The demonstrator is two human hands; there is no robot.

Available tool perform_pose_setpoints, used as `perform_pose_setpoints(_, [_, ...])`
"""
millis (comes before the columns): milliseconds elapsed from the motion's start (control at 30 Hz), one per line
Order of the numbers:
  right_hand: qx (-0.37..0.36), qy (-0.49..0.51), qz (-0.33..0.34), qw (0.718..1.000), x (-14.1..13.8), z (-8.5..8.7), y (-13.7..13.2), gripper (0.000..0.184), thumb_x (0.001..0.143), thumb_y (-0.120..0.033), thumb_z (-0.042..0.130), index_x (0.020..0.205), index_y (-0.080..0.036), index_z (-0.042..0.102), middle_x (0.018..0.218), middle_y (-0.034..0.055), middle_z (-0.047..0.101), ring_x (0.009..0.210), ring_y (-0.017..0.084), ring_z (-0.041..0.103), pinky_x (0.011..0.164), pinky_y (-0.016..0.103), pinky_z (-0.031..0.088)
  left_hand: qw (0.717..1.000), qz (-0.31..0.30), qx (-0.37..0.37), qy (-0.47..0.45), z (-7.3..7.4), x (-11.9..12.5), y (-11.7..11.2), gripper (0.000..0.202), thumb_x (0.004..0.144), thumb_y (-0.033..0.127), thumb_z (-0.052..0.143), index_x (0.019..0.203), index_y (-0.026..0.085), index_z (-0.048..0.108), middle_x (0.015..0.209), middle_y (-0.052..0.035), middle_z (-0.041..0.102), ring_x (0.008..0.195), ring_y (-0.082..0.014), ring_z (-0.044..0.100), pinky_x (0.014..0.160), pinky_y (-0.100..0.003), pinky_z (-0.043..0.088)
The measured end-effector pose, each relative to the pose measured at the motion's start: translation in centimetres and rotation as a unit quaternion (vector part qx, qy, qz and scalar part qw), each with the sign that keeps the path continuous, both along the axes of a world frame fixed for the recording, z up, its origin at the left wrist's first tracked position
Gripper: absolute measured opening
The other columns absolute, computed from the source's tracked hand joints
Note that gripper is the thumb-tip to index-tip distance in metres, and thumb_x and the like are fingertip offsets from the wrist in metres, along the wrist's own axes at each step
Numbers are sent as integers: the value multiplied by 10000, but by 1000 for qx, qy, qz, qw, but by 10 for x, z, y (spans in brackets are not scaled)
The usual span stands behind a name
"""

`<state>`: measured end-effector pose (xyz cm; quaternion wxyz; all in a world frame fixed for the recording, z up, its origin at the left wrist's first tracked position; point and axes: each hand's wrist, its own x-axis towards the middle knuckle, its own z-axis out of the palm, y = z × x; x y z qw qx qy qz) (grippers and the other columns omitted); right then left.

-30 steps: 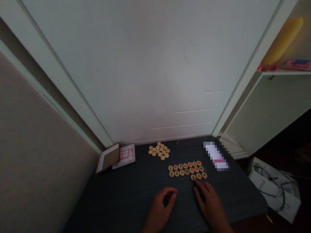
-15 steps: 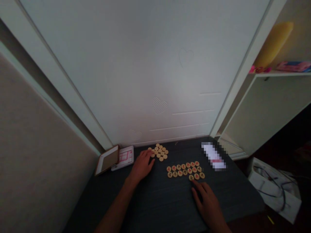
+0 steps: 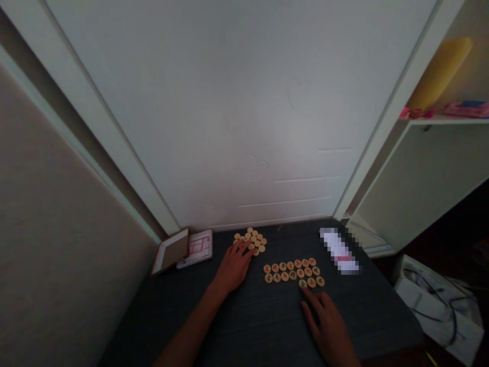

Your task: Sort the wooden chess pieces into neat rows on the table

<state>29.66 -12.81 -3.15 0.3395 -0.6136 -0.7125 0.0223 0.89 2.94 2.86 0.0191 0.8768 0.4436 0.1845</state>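
My left hand reaches across the dark table, fingers spread, with its fingertips on the near edge of a cluster of plain wooden discs by the back wall. My right hand lies flat near the front, fingers apart, its index fingertip just below a group of round wooden pieces with red and dark characters laid in rows. Neither hand grips a piece.
A folded box with a brown inside and a white and pink card lie at the back left. A blurred white object sits at the back right. White shelving and a bag with cables stand to the right.
My left hand has left the table's front and reached forward to the plain discs, then shifted slightly right on them. My right hand has stayed near the marked pieces.
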Motion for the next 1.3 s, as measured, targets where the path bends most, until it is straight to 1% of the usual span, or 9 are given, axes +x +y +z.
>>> perform_pose_setpoints(300, [21,-10,-12,1000,0,-4,0,402,1016,-476,445,1360,-303,560,968,69,678,839,224,703,741,329,610,1000,0,4,25,3,-3,5,404,938,191,561,1328,298,562,1432,-63,544,1343,-287,439,1109,-494,375])
perform_pose_setpoints(433, [12,-11,-18,1000,1,-3,-1,390,1019,-465,442,1354,-301,557,1033,75,683,918,232,702,815,352,606,1000,-12,10,26,2,0,3,307,941,212,586,1239,281,620,1373,-68,583,1300,-281,477,1095,-485,377])
perform_pose_setpoints(567, [17,-1,-4,1000,1,-1,-2,365,1020,-448,446,1325,-297,578,998,72,699,893,229,709,793,349,613,1000,-20,6,15,2,-7,-6,180,957,246,572,1114,248,660,1285,-80,638,1219,-285,538,1008,-465,434])
perform_pose_setpoints(700, [17,25,24,999,-3,5,-4,336,1021,-421,451,1281,-287,614,998,73,709,897,225,715,797,343,616,999,-22,-27,-1,1,-15,-18,157,980,267,533,1070,232,657,1145,-67,703,1080,-257,611,920,-414,486])
perform_pose_setpoints(833, [-4,75,79,994,-21,19,-3,315,1010,-384,479,1279,-284,609,1044,67,713,938,214,712,828,322,612,992,1,-82,-96,2,-11,-37,182,971,315,548,1089,242,665,1110,-52,721,1037,-239,648,945,-401,500])
perform_pose_setpoints(900, [-15,108,111,988,-34,28,2,306,1006,-354,487,1282,-278,595,1056,62,711,932,200,710,827,301,609,971,29,-139,-194,4,-2,-53,218,972,351,547,1130,250,659,1119,-47,723,1013,-218,672,924,-367,527])
perform_pose_setpoints(967, [-21,137,134,981,-49,35,9,289,1003,-318,491,1270,-265,586,1072,63,700,940,191,702,839,295,603,930,44,-225,-289,6,10,-70,246,975,383,544,1144,247,660,1073,-40,745,937,-197,703,852,-327,562])
perform_pose_setpoints(1100, [-11,174,165,971,-72,38,23,226,990,-286,510,1189,-248,612,1072,72,667,966,198,678,849,316,591,849,-7,-350,-397,9,32,-98,237,964,365,566,1109,224,689,1098,-50,761,1012,-201,711,920,-318,549])
perform_pose_setpoints(1300, [-48,203,160,965,-79,31,22,126,980,-294,555,1056,-242,641,947,41,650,833,177,661,745,279,578,806,23,-380,-453,1,41,-112,265,968,404,546,1063,206,694,996,-48,779,914,-203,727,818,-296,565])
